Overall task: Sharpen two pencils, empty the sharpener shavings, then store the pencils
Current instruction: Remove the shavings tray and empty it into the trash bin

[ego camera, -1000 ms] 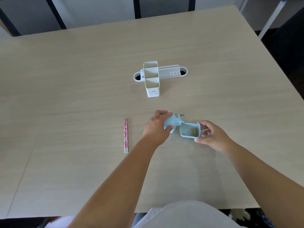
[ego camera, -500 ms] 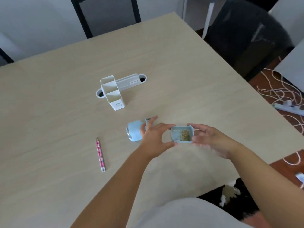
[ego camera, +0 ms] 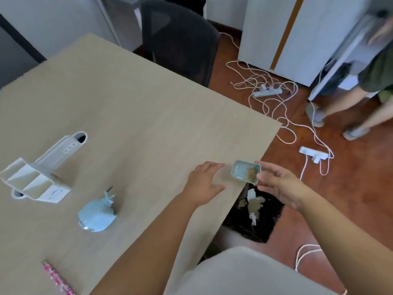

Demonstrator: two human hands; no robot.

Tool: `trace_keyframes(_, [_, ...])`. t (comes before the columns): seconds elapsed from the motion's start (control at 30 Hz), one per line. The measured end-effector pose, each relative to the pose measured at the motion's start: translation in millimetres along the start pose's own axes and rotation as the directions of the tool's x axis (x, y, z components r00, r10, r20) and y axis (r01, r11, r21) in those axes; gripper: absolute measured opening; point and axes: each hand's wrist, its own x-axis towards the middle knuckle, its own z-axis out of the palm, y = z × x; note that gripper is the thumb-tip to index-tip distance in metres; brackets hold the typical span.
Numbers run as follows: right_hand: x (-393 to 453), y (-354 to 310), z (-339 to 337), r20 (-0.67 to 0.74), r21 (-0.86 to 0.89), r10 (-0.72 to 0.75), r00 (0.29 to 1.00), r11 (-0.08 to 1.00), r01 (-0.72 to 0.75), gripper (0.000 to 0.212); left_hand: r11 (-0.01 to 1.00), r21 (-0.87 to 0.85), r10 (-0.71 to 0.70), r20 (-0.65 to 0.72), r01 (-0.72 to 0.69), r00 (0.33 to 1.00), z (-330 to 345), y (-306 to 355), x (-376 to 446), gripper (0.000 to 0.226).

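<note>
My right hand (ego camera: 276, 184) holds the light blue shavings drawer (ego camera: 244, 172) at the table's right edge, brown shavings heaped in its right half. My left hand (ego camera: 204, 184) hovers just left of the drawer, fingers spread, holding nothing. The light blue sharpener body (ego camera: 96, 217) stands alone on the table (ego camera: 148, 116), its crank pointing up. Two pink patterned pencils (ego camera: 57, 277) lie side by side at the lower left, partly cut off by the frame. The white pencil holder (ego camera: 36, 184) stands at the left.
A black-lined bin (ego camera: 255, 216) with paper scraps sits on the floor below the table's edge, under the drawer. White cables and power strips (ego camera: 268, 92) sprawl on the red floor. A black chair (ego camera: 180, 39) stands beyond the table. Another person's legs (ego camera: 350, 107) are at the right.
My head has turned right, bringing the floor and bin into view. My right hand carried the drawer out to the table's edge; my left hand let go of it. The sharpener stays put.
</note>
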Motion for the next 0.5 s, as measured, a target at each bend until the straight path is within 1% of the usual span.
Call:
trace_keyframes(0.07, [-12.4, 9.7, -26.0, -0.147, 0.059, -0.049, 0.988, 0.997, 0.058, 0.043, 0.999, 0.051, 0.013, 0.09, -0.018, 0.996, 19.9, 5.9, 11.4, 0.062])
trace_keyframes(0.17, [-27.4, 27.5, -55.2, -0.331, 0.102, -0.071, 0.941, 0.989, 0.111, 0.035, 0.971, 0.238, -0.006, 0.186, -0.039, 0.982, 48.6, 16.7, 20.3, 0.064])
trace_keyframes(0.27, [-30.6, 50.9, -75.1, -0.496, 0.106, -0.062, 0.866, 0.986, 0.131, 0.044, 0.948, 0.318, -0.043, 0.199, -0.023, 0.979, 66.5, 21.2, 22.7, 0.063])
trace_keyframes(0.37, [-29.3, 70.4, -93.6, -0.629, 0.093, -0.06, 0.775, 0.984, 0.152, 0.046, 0.929, 0.368, -0.06, 0.226, -0.028, 0.972, 73.5, 20.5, 25.5, 0.063])
trace_keyframes(0.5, [-20.7, 93.5, -109.0, -0.713, 0.073, -0.036, 0.7, 0.989, 0.126, 0.048, 0.924, 0.38, -0.081, 0.289, -0.037, 0.954, 70.1, 21.8, 28.0, 0.064])
